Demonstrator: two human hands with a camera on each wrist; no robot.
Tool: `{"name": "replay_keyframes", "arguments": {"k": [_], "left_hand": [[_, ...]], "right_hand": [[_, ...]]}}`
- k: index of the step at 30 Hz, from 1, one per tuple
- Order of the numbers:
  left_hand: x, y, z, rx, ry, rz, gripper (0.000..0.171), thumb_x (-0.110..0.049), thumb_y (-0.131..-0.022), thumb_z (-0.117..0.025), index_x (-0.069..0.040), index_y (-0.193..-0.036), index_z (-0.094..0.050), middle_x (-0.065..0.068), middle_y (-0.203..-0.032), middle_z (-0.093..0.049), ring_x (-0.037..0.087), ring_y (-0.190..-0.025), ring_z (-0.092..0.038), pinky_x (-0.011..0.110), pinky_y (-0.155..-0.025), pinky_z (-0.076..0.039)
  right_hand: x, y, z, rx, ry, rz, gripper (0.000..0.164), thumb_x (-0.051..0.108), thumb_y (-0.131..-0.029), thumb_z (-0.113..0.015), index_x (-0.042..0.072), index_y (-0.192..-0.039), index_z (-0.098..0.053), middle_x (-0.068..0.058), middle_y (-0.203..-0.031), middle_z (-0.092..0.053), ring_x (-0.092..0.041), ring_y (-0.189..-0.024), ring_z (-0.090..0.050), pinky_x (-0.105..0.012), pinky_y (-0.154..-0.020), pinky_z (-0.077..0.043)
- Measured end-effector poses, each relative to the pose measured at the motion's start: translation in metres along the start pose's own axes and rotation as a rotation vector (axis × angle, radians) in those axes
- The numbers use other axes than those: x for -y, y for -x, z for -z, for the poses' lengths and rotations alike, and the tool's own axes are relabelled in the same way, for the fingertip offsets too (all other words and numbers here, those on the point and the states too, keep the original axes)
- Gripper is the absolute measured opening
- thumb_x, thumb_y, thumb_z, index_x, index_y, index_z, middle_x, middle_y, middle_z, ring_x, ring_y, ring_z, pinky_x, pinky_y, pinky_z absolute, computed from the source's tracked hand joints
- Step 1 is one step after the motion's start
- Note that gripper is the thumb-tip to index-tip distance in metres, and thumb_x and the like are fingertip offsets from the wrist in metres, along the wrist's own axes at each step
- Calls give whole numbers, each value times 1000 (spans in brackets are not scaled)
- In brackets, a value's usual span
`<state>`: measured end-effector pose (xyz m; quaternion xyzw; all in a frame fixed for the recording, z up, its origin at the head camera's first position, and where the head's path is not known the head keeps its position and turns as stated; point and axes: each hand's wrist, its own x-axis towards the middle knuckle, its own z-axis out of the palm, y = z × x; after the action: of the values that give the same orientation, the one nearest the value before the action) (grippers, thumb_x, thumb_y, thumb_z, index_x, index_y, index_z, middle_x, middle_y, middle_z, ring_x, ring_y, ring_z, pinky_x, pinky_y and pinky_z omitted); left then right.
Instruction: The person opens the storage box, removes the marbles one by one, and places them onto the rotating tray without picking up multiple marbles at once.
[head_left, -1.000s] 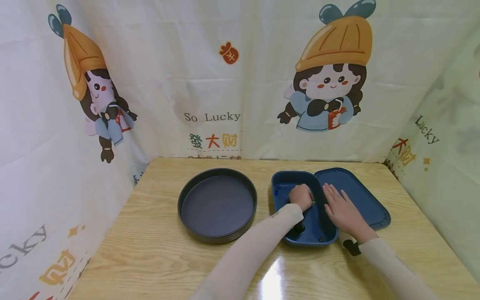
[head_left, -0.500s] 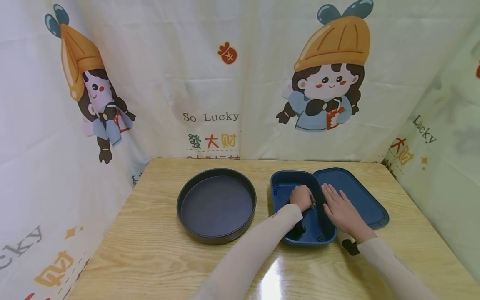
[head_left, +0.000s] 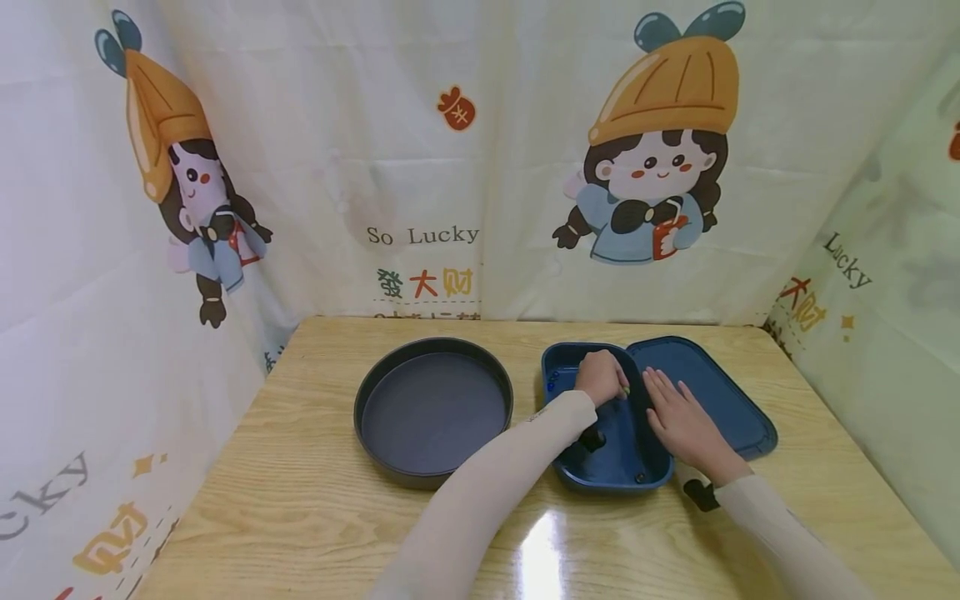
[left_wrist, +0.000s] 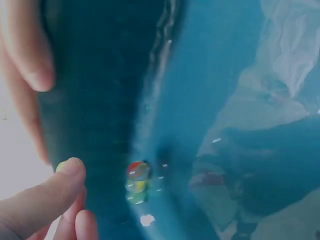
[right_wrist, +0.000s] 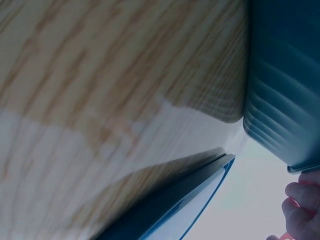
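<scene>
The left hand (head_left: 600,379) is over the inside of a deep blue box (head_left: 618,475). Between its thumb and finger it pinches a small yellow-green bead-like piece (left_wrist: 61,166), mostly covered by the fingertips. Several glass marbles (left_wrist: 137,181), with red, yellow and green in them, lie against the box wall in the left wrist view. Blue marbles (head_left: 552,382) sit at the box's left side, and a dark one (head_left: 640,477) near its front right corner. With straight fingers, the right hand (head_left: 686,423) rests against the box's right rim.
A round dark grey pan (head_left: 435,410) stands left of the box on the wooden table (head_left: 300,467). To the right lies a flat blue lid (head_left: 720,396), partly behind the right hand. A printed curtain (head_left: 420,183) hangs behind the table.
The left hand has moved a little toward the far end of the box, with its small yellow-green piece still pinched. The right hand has stayed at the rim.
</scene>
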<state>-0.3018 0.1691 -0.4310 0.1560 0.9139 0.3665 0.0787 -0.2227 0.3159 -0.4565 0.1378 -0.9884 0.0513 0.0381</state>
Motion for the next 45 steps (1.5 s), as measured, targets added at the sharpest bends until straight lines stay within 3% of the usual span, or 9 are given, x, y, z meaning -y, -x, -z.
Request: {"name": "replay_keyframes", "arguments": {"k": [5,10,17,22,26,33,39,45], "left_hand": [[-4,10,18,34,12,-85,2,-12,-75,-78,-13,-75,-76,-5,-74,-72,3,-61,-60,15,-63,-50],[-1,21,40,68,-30,-255,5,-17,-77,-77,-14,-81,-77,-6,-76,-73,-2,-63,-60,9,-63,-45],[11,46,79,198,14,-450,18,-22,-82,-71,-16,-99,-75,-6,-91,-73,-6,-77,-62,8,-69,-46],[27,62,111,229,6,-548,22,-24,-84,-69,-16,-104,-73,-6,-99,-72,-2,-87,-62,10,-76,-47],[45,70,134,229,15,-561,22,-24,-84,-69,-17,-104,-73,-5,-102,-70,5,-93,-63,16,-80,-49],[82,73,163,192,-15,-486,17,-25,-85,-68,-22,-101,-73,-8,-103,-69,5,-94,-61,24,-79,-51],[111,71,175,124,-65,-466,17,-23,-83,-70,-21,-100,-74,-5,-102,-70,9,-93,-64,27,-79,-52],[140,66,180,130,-80,-417,16,-19,-82,-72,-20,-98,-74,-6,-97,-72,7,-88,-64,22,-76,-51]], "right_hand": [[0,0,-1,-3,-5,-1,59,18,-96,-45,-8,-144,-24,-27,-150,-26,-41,-139,-25,-59,-111,-18],[0,-1,-2,-6,-12,1,59,18,-96,-45,-8,-145,-23,-27,-150,-26,-41,-140,-25,-59,-111,-18],[1,-2,-3,-9,-25,0,59,18,-97,-45,-7,-146,-23,-26,-151,-25,-41,-140,-24,-59,-111,-18],[-1,-2,-3,-10,-29,21,59,20,-97,-46,-7,-145,-25,-25,-151,-26,-41,-140,-25,-59,-111,-18],[-7,0,-1,0,-56,45,62,27,-98,-47,-6,-146,-24,-25,-151,-26,-41,-140,-25,-58,-111,-18],[-10,10,5,24,-40,43,69,38,-96,-48,-6,-145,-25,-26,-151,-26,-42,-139,-25,-58,-110,-19],[0,23,8,16,2,32,65,35,-97,-47,-8,-142,-31,-27,-148,-30,-42,-137,-29,-58,-109,-22],[9,31,5,-3,30,21,60,30,-97,-48,-9,-141,-33,-27,-147,-33,-41,-137,-31,-56,-110,-22]]}}
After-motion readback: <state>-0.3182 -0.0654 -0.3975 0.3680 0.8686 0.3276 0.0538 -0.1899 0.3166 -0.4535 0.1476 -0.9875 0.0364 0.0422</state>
